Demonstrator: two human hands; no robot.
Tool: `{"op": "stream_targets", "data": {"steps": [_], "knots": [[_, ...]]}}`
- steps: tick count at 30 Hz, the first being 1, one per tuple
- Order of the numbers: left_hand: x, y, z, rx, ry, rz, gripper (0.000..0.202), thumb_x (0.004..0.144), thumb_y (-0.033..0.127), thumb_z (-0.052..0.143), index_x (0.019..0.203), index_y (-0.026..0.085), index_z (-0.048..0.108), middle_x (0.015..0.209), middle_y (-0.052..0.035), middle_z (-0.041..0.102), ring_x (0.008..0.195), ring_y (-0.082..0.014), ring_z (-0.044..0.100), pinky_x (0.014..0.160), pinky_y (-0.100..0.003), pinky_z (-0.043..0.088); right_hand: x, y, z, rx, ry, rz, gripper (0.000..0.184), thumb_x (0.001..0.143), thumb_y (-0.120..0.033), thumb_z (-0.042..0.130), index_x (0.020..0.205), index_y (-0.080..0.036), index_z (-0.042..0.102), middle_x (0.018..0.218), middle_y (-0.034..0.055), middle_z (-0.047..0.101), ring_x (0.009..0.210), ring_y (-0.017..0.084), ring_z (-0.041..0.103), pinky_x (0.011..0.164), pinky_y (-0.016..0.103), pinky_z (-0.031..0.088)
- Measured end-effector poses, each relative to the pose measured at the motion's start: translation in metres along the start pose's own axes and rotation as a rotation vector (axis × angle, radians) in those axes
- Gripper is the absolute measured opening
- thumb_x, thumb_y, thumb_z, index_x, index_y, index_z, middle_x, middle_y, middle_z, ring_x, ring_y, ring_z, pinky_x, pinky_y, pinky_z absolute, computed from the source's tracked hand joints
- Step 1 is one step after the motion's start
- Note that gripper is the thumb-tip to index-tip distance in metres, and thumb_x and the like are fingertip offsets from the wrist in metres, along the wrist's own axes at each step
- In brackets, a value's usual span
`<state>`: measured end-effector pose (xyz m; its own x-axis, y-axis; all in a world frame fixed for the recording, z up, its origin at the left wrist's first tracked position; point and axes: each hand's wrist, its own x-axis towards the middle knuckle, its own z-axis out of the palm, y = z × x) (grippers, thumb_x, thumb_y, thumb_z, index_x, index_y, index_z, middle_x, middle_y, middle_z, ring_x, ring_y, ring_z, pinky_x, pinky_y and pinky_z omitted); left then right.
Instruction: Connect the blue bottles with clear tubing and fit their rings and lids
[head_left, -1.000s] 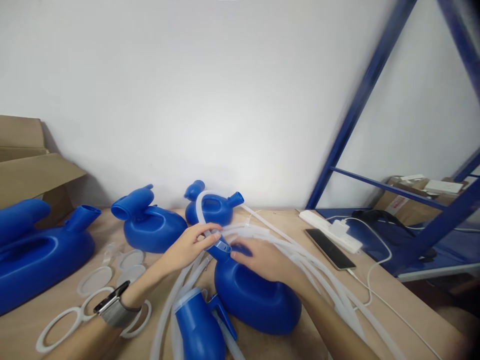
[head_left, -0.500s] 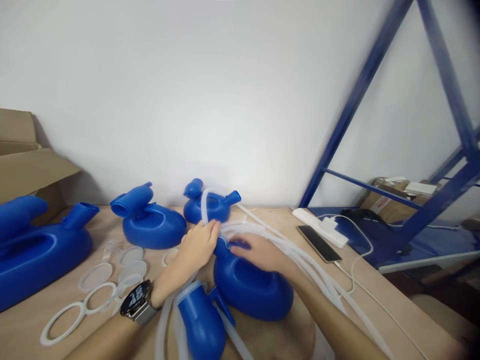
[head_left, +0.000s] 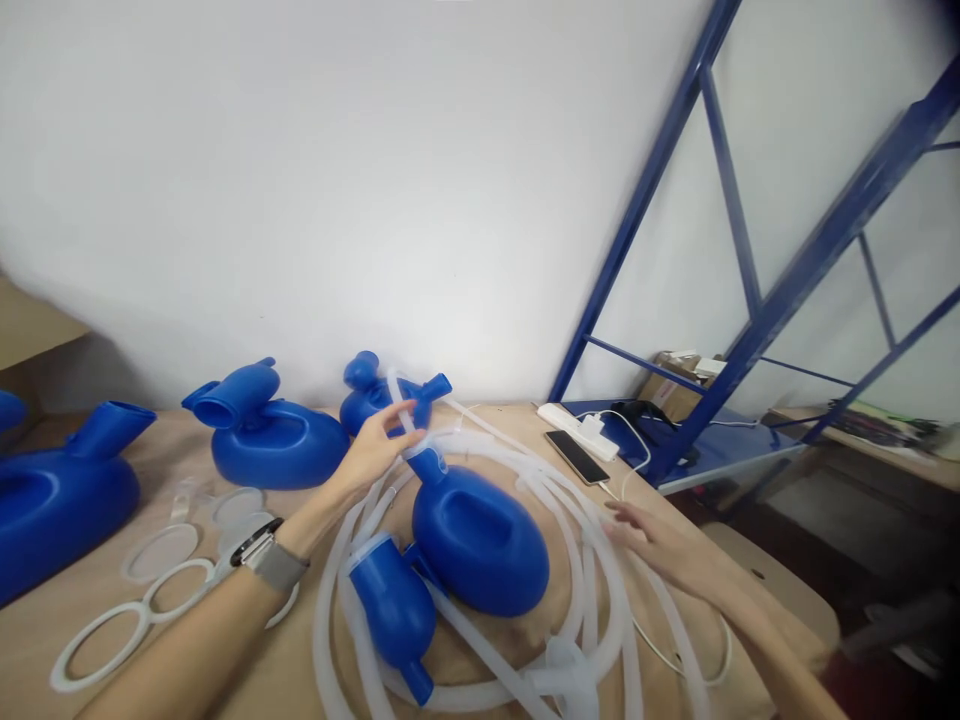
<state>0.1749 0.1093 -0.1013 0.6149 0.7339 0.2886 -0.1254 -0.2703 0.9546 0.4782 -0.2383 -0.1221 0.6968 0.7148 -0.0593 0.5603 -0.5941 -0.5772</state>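
Note:
A blue plastic urinal bottle (head_left: 480, 545) lies tilted in front of me, its narrow spout pointing up and left. My left hand (head_left: 379, 445) is at that spout, its fingers curled round a translucent plastic tube (head_left: 399, 395) that rises there. How far the tube sits in the spout is hidden. Well to the right, my right hand (head_left: 652, 545) hovers by the coiled tubing (head_left: 600, 560), fingers apart and holding nothing. Close to the bottle's front left lies a blue funnel-shaped urinal head (head_left: 394, 600) with a whitish rim.
More blue urinal bottles stand at the left (head_left: 67, 510), back left (head_left: 281, 445) and back (head_left: 367, 405). White rings (head_left: 180, 585) and translucent discs (head_left: 161, 552) lie at left. A phone (head_left: 576, 457) and power strip (head_left: 577, 432) are at right, before a blue metal rack (head_left: 637, 200).
My right hand has let go of the bottle and moved right. My left hand stays by the spout, its fingers loosened somewhat. The view has turned right.

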Motion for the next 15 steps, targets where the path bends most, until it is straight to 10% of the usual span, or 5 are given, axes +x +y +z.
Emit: {"op": "stream_targets", "data": {"steps": [4,8,15], "knots": [[0.006,-0.003,-0.001,-0.310,0.105,-0.041,0.103,0.064,0.021,0.085,0.154,0.029,0.035,0.120,-0.0076,0.066,0.109,-0.0229,0.069,0.088,-0.035,0.059,-0.006,0.036,0.040,-0.028,0.101,0.049,0.093,0.074,-0.072,0.064,0.150,-0.019,0.053,0.152,0.0180,0.057,0.149,0.040,0.045,0.124,0.051,0.035],[0.012,-0.002,-0.011,-0.426,0.096,-0.113,0.061,0.077,0.033,0.082,0.132,0.022,0.058,0.080,0.0028,0.060,0.074,-0.0144,0.063,0.071,-0.028,0.055,0.017,0.028,0.048,0.046,0.199,0.167,0.086,0.088,-0.068,0.051,0.155,-0.014,0.045,0.143,0.0217,0.063,0.143,0.039,0.053,0.120,0.052,0.038],[0.013,0.008,-0.026,-0.437,0.047,-0.130,0.067,0.077,0.031,0.082,0.140,0.031,0.060,0.094,0.0000,0.068,0.088,-0.0165,0.067,0.079,-0.029,0.055,0.057,0.010,0.039,0.179,0.065,0.092,0.042,0.082,-0.057,0.066,0.090,-0.018,0.078,0.098,0.0126,0.080,0.103,0.036,0.072,0.097,0.045,0.055]]}}
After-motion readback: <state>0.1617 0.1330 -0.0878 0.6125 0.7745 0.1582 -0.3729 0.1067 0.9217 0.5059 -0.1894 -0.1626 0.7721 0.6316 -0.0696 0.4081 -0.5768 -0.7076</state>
